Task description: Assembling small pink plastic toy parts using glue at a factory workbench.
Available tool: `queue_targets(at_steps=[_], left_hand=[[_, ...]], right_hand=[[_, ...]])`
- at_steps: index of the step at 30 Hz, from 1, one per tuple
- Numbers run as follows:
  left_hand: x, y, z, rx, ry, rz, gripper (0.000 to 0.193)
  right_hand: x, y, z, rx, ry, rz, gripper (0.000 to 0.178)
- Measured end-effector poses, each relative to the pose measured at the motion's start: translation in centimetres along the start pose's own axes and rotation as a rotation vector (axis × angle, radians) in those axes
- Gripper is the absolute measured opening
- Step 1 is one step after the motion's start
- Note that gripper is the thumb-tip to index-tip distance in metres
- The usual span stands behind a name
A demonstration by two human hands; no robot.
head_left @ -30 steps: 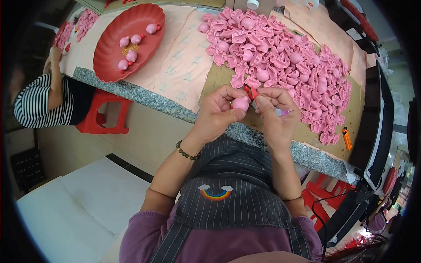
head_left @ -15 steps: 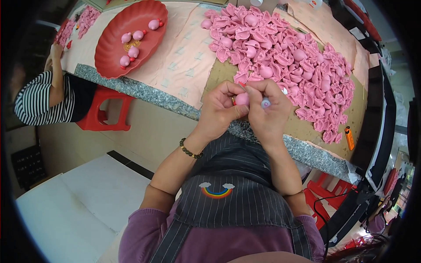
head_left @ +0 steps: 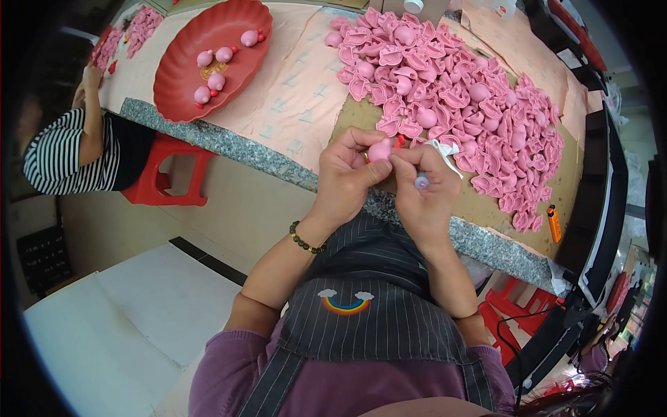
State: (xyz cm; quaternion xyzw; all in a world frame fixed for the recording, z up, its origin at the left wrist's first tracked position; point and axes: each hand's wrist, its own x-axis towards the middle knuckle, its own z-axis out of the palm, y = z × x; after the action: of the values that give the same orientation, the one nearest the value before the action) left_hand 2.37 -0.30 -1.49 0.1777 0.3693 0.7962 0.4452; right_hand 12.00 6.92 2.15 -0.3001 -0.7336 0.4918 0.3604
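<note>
My left hand (head_left: 351, 170) is closed round a small, rounded pink plastic piece (head_left: 379, 150), pinched between thumb and fingers. My right hand (head_left: 425, 198) is curled just beside it, thumb and forefinger pressed together close to the piece. Out of its curled fingers shows the round, pale purple end of a slim tube (head_left: 422, 182). A small red part (head_left: 400, 141) is at the right fingertips; whether they hold it I cannot tell. Just past the right knuckles shows a thin white thing (head_left: 446, 151), its kind unclear. Both hands are over the table's near edge.
A large heap of pink shell-like plastic pieces (head_left: 479, 115) covers the table ahead and right. Several pink balls with red parts lie in a red scalloped tray (head_left: 167, 80) at left. An orange lighter (head_left: 554, 224) lies far right. Another person in a striped top (head_left: 59, 156) works at left.
The pink piece has been turned in my left fingers. The red part now shows farther right, by my right fingertips. More of the white thing is visible. The view has shifted slightly.
</note>
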Motion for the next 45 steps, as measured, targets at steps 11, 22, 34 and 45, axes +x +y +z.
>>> queue_targets(at_steps=[11, 22, 34, 45], left_hand=[[0.3, 0.1, -0.1, -0.06, -0.013, -0.039, 0.034], [0.4, 0.0, 0.2, 0.013, -0.003, 0.037, 0.034], [0.3, 0.2, 0.6, 0.103, -0.071, 0.092, 0.031], [0.7, 0.5, 0.4, 0.163, -0.055, 0.105, 0.026]], right_hand=[[0.8, -0.2, 0.0, 0.362, 0.093, 0.15, 0.008], [1.0, -0.6, -0.5, 0.27, -0.029, 0.128, 0.009], [1.1, 0.4, -1.4, 0.413, -0.001, 0.148, 0.013], [1.7, 0.4, -0.3, 0.209, -0.012, 0.071, 0.004]])
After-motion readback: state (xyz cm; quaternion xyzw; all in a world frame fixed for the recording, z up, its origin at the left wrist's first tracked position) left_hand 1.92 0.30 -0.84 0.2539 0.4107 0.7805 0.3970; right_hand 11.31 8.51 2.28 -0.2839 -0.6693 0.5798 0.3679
